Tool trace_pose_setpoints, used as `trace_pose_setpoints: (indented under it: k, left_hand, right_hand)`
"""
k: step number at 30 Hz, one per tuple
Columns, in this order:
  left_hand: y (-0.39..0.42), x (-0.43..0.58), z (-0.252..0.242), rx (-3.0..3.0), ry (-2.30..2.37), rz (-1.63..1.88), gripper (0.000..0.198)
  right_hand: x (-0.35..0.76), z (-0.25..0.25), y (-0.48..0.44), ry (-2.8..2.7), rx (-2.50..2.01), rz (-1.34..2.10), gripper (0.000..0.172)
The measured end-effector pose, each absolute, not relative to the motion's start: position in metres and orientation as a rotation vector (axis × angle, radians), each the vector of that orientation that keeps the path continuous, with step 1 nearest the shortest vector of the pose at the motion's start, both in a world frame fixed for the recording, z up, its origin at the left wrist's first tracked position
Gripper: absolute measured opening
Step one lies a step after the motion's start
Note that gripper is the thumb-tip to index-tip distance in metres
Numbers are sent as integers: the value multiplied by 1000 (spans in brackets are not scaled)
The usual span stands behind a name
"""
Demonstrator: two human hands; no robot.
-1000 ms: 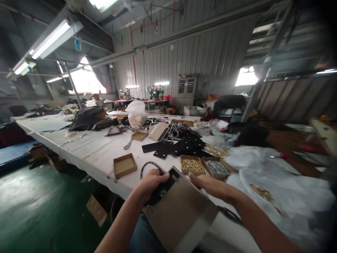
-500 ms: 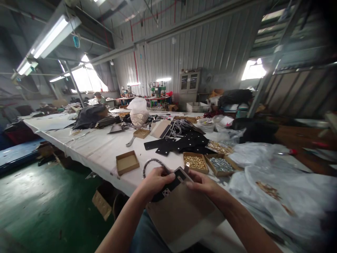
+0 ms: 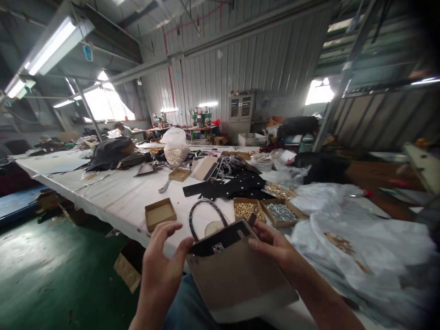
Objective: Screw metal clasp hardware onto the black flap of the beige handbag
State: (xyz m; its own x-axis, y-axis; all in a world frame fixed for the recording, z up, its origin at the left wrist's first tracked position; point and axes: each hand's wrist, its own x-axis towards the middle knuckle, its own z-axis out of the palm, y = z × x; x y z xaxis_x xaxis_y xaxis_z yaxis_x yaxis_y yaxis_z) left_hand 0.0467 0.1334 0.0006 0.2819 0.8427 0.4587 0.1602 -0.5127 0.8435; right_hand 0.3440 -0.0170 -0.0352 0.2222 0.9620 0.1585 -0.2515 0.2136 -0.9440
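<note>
A taupe handbag panel (image 3: 240, 275) with a black band along its top rests tilted over my lap. Small metal fittings show on the band, and a dark looped handle (image 3: 202, 201) rises behind it. My right hand (image 3: 273, 243) pinches the panel's upper right corner, thumb in front and fingers behind. A short dark strap end (image 3: 253, 215) with a metal tip sticks up there. At the upper left corner, my left hand (image 3: 165, 252) is open, fingers and thumb apart. Its thumb tip is close to the panel; whether they touch I cannot tell.
Beyond the panel on the white table (image 3: 113, 188) are a shallow box (image 3: 160, 215), a box of gold studs (image 3: 245, 209) and a box of silver pieces (image 3: 280, 213). Black strips (image 3: 230, 185) lie behind them. Plastic bags (image 3: 371, 233) spread at right.
My left hand has let go of the panel's top edge and moved left, its fingers opening. The handle now stands up as a fuller loop. My right hand keeps its hold.
</note>
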Motion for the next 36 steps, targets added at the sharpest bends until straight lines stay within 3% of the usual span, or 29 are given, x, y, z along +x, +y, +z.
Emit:
trace_pose_setpoints:
  k: [3, 7, 11, 14, 21, 30, 32, 36]
  left_hand:
    - [117, 17, -16, 1853, 960, 1407, 48]
    - [105, 2, -51, 1624, 974, 1134, 71]
    - [93, 2, -77, 1295, 777, 911, 75]
    - [86, 4, -87, 1167, 780, 910, 73]
    - [90, 6, -128, 1222, 862, 1049, 61]
    - [84, -8, -151, 1682, 1145, 1278, 35]
    - [87, -13, -145, 1764, 1021, 1452, 25]
    - [97, -20, -133, 1860, 640, 1624, 29]
  right_hand:
    - [329, -35, -25, -800, -862, 1074, 62]
    - [306, -45, -25, -729, -749, 1130, 53]
    - [291, -60, -21, -739, -707, 1183, 58]
    - [289, -72, -16, -783, -776, 1143, 63]
    - [298, -106, -9, -826, -1085, 846, 59]
    - [286, -106, -26, -994, -960, 638, 28]
    - [283, -102, -32, -1065, -888, 649, 28]
    - [281, -94, -40, -1195, -831, 642, 18]
